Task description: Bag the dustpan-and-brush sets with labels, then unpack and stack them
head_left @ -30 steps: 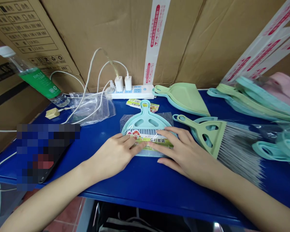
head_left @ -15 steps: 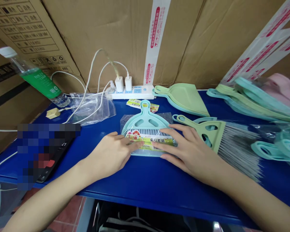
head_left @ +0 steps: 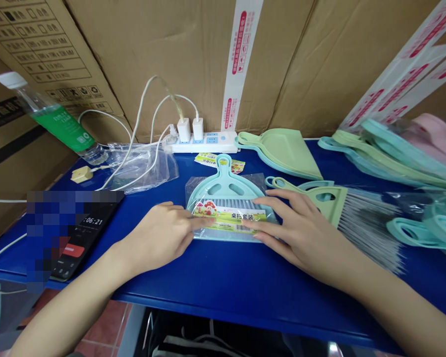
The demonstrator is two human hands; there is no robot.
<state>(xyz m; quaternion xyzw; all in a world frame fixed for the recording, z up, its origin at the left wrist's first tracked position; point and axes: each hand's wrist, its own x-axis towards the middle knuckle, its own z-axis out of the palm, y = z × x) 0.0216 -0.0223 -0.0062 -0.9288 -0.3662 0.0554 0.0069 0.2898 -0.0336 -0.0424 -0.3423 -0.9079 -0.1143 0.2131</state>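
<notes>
A light blue dustpan and brush set [head_left: 226, 183] lies flat in a clear bag, its handle pointing away from me. Across the brush bristles sits a yellow and white label [head_left: 230, 218]. My left hand [head_left: 161, 235] touches the label's left part with an extended index finger, the other fingers curled in with nothing visible in them. Spread fingers of my right hand [head_left: 293, 223] rest on the bag's right side and the label's right end. Just beyond that hand are a green brush [head_left: 336, 203] and a blue one partly under it.
Green and blue dustpans [head_left: 290, 151] lie behind, with more sets [head_left: 394, 153] at the right. A power strip [head_left: 208, 143], spare labels [head_left: 219, 162], cables and an empty bag [head_left: 141, 168] are at the back. Bottle [head_left: 63, 124] and phone [head_left: 85, 238] stand left.
Both hands have shifted slightly outward along the label, the left hand to the left and the right hand to the right. The dustpan set has barely moved.
</notes>
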